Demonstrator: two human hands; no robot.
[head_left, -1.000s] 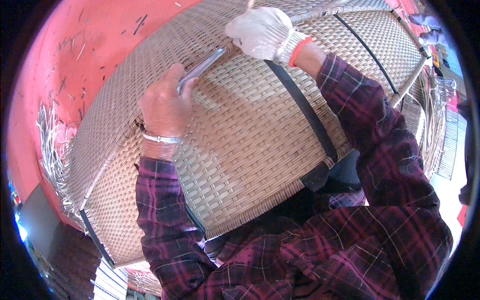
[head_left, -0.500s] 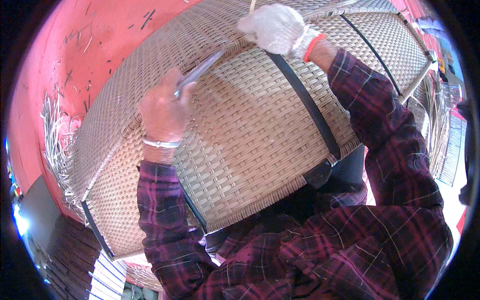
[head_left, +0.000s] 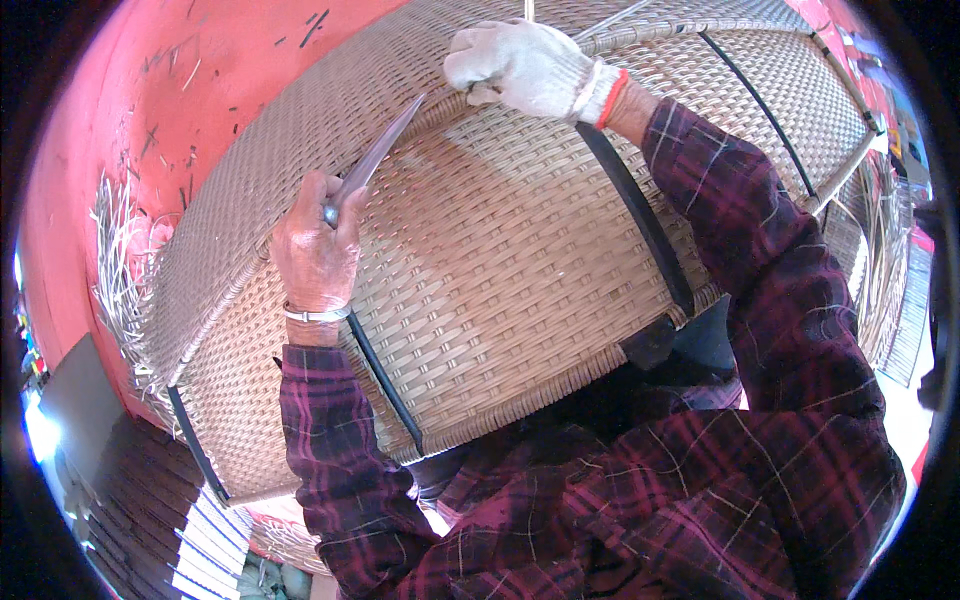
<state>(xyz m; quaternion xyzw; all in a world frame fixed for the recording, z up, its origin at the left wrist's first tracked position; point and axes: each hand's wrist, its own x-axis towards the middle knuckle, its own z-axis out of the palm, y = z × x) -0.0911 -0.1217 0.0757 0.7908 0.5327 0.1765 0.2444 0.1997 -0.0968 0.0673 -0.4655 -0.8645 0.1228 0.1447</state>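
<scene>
Most of the woven panel [head_left: 520,250] filling centre frame is looking finished as I'm clamping my bare left hand [head_left: 315,250] around a metal blade [head_left: 375,160] while my gloved right hand [head_left: 525,65] is pinching a loose strand at twelve o'clock.

Both hands [head_left: 315,250] raised, fingers closed

The long grey metal blade [head_left: 378,152] has its handle buried inside the bare left hand [head_left: 315,250], so its grip shape cannot be told. The white-gloved right hand [head_left: 520,65] covers whatever strand it pinches. The large beige woven wicker frame [head_left: 500,250] runs out past the top edge, and plaid sleeves hide its near rim.
</scene>
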